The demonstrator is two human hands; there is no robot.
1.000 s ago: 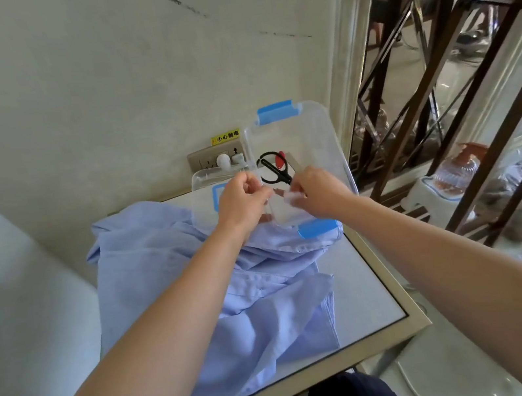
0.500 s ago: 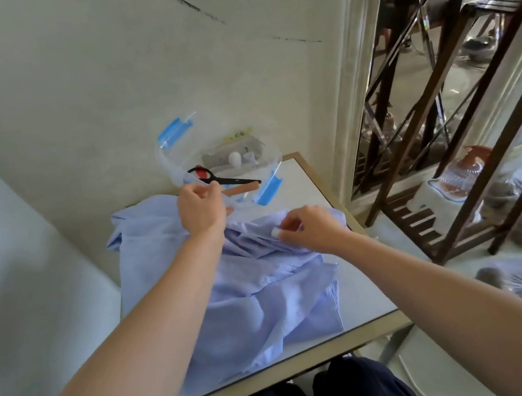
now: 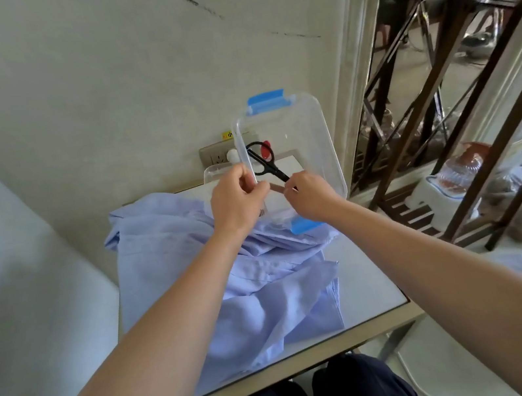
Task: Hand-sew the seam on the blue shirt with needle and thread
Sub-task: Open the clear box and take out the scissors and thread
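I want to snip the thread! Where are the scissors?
In the head view, the black scissors are inside the clear plastic box at the table's far edge, their tips beside the right hand.

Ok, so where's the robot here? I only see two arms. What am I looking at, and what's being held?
There is no robot: a person works with bare hands, and the one picture comes from a camera worn on the head, looking down. A blue shirt lies crumpled on a table. A clear plastic box is tilted up at the shirt's far end, with black scissors inside. The left hand grips the box's rim. The right hand curls its fingers at the box's opening, but what they pinch is too small to make out.
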